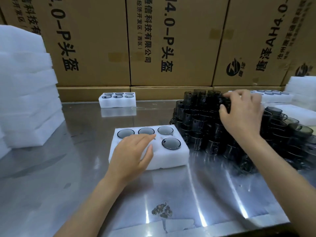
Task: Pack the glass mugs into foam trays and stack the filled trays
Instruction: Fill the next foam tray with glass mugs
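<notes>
Shiny metal table holds a white foam tray, long side left to right, four mugs standing mouths up, left hand loose, hiding two holes, right hand gripping something in the dark mug pile.

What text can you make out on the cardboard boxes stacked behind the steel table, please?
"4.0-P头盔" runs sideways down the left cardboard box, partly cut off by the frame.
"4.0-P头盔" and "信科技有限公司", with small "经济开发区(西区)", stand on the middle cardboard box.
"AH4.0" and a round logo stand on the right cardboard box; its remaining characters are too blurred to read.
The foam trays and glass mugs carry no text.
</notes>
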Available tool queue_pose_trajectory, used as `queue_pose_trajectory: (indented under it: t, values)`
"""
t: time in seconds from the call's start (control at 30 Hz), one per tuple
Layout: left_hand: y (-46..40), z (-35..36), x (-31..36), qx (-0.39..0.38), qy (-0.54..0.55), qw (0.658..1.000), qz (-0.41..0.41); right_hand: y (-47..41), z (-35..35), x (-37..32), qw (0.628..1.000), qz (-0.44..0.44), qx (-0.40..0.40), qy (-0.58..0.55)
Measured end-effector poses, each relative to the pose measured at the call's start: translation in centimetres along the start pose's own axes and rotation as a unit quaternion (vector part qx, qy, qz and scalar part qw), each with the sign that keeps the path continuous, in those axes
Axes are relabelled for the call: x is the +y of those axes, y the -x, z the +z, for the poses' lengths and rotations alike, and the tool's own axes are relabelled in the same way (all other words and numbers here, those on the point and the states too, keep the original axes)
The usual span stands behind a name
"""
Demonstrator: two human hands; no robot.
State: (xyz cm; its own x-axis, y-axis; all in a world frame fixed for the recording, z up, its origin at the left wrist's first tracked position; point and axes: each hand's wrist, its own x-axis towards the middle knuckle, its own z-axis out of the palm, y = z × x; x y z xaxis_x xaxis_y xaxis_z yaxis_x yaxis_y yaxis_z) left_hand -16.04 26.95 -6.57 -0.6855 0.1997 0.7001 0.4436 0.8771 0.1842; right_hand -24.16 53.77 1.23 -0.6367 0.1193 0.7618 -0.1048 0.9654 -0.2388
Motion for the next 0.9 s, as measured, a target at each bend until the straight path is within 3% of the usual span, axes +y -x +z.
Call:
queue_pose_trajectory:
  t: [0.2, 0.37, 0.5, 0.63, 0.73, 0.9]
  values:
    - [0.1, 0.0, -0.1, 0.020, 0.019, 1.000, -0.014, -1.6, 0.3, 1.5, 0.971, 0.083, -0.152, 0.164]
    - [0.0, 0.0, -0.2, 0.054, 0.025, 0.998, -0.013, -1.6, 0.5, 1.6, 0.983, 0.077, -0.131, 0.100]
    - [0.0, -0.1, -0.1, 0.084, 0.081, 0.992, -0.050, -0.1, -1.2, -0.1, 0.994, -0.013, -0.070, -0.084]
    - [0.1, 0.0, 0.1, 0.077, 0.155, 0.981, -0.087, 2.7, -3.1, -3.7, 0.937, -0.168, -0.154, -0.263]
    - [0.2, 0.0, -0.2, 0.070, 0.154, 0.983, -0.077, 4.5, -2.4, -5.9, 0.907, -0.240, -0.232, -0.257]
    - [0.5, -0.1, -0.9, 0.002, 0.151, 0.985, -0.087, 6.0, 0.0, -7.8, 0.891, -0.308, -0.279, -0.184]
